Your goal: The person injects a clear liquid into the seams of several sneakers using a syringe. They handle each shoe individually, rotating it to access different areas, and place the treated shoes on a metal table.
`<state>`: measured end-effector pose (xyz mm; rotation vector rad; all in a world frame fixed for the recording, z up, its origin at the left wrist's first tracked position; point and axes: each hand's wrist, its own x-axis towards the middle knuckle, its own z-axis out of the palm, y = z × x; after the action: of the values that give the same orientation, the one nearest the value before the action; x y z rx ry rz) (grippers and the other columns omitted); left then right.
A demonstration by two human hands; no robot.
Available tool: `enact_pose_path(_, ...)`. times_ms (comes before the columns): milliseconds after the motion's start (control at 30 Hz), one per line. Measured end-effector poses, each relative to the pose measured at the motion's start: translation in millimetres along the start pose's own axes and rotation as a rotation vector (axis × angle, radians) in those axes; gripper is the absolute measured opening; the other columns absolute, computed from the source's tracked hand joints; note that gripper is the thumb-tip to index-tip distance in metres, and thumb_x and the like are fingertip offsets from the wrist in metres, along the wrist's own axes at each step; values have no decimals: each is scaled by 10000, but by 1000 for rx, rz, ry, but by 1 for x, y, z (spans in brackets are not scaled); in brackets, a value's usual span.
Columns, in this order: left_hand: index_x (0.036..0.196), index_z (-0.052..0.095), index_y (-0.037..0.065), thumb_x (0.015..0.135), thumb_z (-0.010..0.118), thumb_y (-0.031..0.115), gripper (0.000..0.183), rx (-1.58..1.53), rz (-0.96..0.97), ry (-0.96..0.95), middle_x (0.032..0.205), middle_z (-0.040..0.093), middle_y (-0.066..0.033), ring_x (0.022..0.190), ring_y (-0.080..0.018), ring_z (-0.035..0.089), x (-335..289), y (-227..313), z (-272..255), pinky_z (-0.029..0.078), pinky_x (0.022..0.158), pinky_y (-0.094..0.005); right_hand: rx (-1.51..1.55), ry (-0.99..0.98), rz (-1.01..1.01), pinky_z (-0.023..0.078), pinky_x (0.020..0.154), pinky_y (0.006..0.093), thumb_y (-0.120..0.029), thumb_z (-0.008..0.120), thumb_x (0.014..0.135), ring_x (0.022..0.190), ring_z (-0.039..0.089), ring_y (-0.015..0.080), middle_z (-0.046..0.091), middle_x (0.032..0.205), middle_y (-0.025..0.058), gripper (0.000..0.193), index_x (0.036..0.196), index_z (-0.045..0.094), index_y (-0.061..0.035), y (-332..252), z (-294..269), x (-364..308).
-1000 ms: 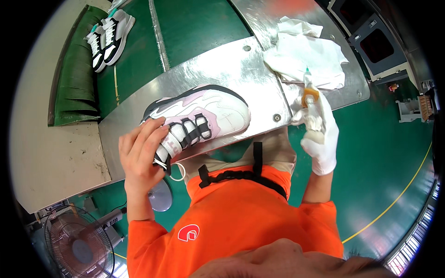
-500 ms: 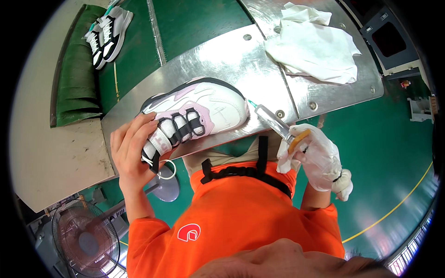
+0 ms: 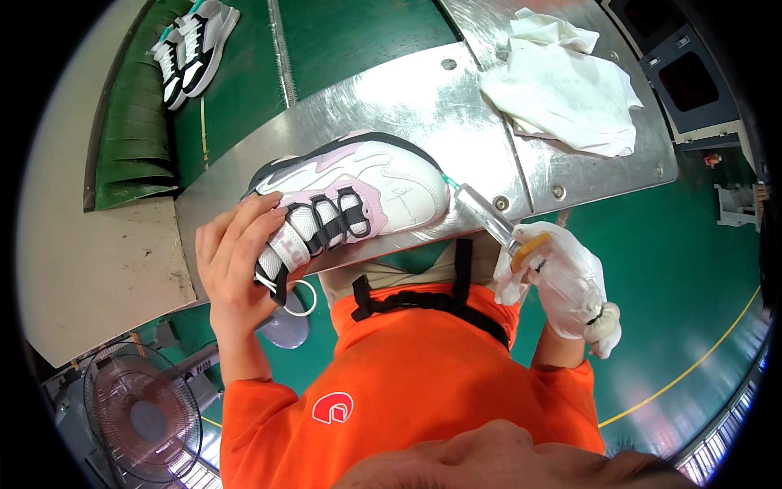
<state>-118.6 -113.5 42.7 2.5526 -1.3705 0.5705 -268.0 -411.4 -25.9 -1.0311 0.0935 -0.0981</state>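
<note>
Filling the near side, an orange shirt had a forearm raised at either flank. Left hand: bare, wrist fairly straight, fingers curled over the collar end of a white-and-lilac sneaker, thumb hidden; grip firm-looking, around the collar. Right hand: in a thin white glove, bent inward, wrapped round the rear of a syringe near its amber flange; exact finger placement couldn't be told. The syringe slanted up-left, teal tip at the toe edge; touching or just short, unclear.

Sneaker lay on the metal plate, toe to the right, upper turned toward the person, white loop hanging off the collar end. Judged light, upper soft and yielding, sole stiffer; collar or heel looked the best hold, leaving the toe free. Syringe judged light, smooth, maybe slippery through the glove, thin tip easily bent; best held by barrel and flange.

Beyond, a crumpled white cloth lay on the plate, right of the shoe. Farther off, black-and-white sneakers stood on a green surface beside a slit green curtain.
</note>
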Motion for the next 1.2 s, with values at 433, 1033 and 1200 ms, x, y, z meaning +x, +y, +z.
enact_pose_path(433,1046,651,73,684,791,319,460,1,-2,17,1095,696,-75,957,-273,642,-3,1,0,430,782,-356,-16,15,44,479,551,338,-501,676,580,600,608,315,619,818,269,942,1205,493,179,-3,-6,-3)
enact_pose_path(1033,1061,676,96,721,760,273,392,56,14,72,1121,693,-41,973,-234,647,-18,7,3,422,758,-325,384,-108,-328,384,1098,521,-136,739,743,1249,503,421,486,1287,220,898,1468,238,37,32,38,61)
enact_pose_path(1200,1038,671,132,784,693,143,255,60,121,124,1147,688,-29,1031,-208,637,-30,-6,6,470,789,-313,25,215,-125,463,1004,524,-472,878,568,1158,565,402,508,1274,207,1219,1476,246,41,3,28,37)
